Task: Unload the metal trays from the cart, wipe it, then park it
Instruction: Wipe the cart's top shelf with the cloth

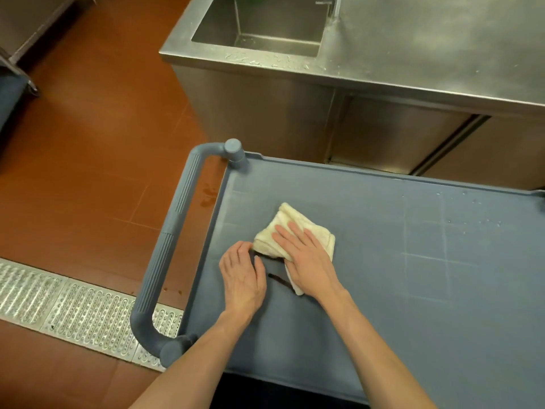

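Note:
The grey-blue plastic cart [413,276] fills the lower right, its top shelf bare of trays. A folded cream cloth [283,228] lies on the shelf near the left end. My right hand [306,258] presses flat on the cloth with straight fingers. My left hand [243,276] rests on the shelf just left of the cloth, its fingertips touching the cloth's near edge, fingers slightly bent. The cart's ribbed handle [168,249] loops out at the left. A few water drops dot the shelf's far right.
A steel counter [427,51] with a sink basin [259,28] stands right behind the cart, cabinet doors below. Red tiled floor [88,143] spreads to the left, crossed by a metal drain grate [73,308]. Another steel unit stands at the top left.

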